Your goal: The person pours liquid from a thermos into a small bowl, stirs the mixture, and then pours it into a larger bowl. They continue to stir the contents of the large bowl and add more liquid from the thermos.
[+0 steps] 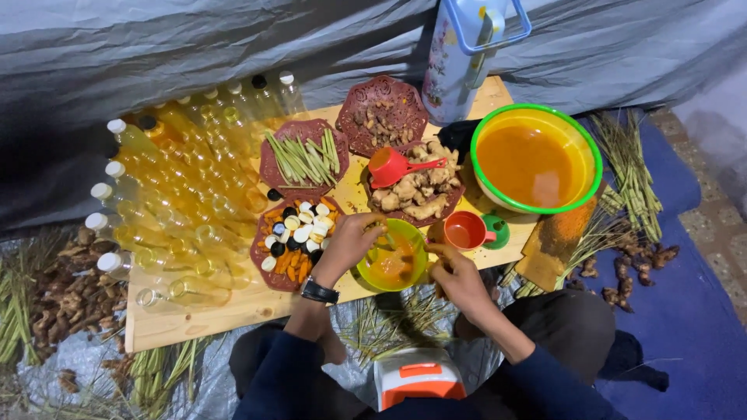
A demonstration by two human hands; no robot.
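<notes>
My left hand (352, 241), with a black wristwatch, rests its curled fingers on the left rim of a small green bowl (372, 274) holding orange liquid. My right hand (453, 274) is closed at the bowl's right rim, gripping something small that I cannot make out. Both hands hover over the front edge of a wooden board (233, 311). Just right of the bowl stands a red cup (465, 231) with a green one behind it.
Several plastic bottles (171, 194) of yellow liquid lie on the board's left. Red plates hold bottle caps (296, 233), green stalks (303, 158), ginger roots (416, 190) with a red scoop (389, 166). A large green-rimmed basin (537, 159) of orange liquid sits right; lemongrass (630, 167) beyond.
</notes>
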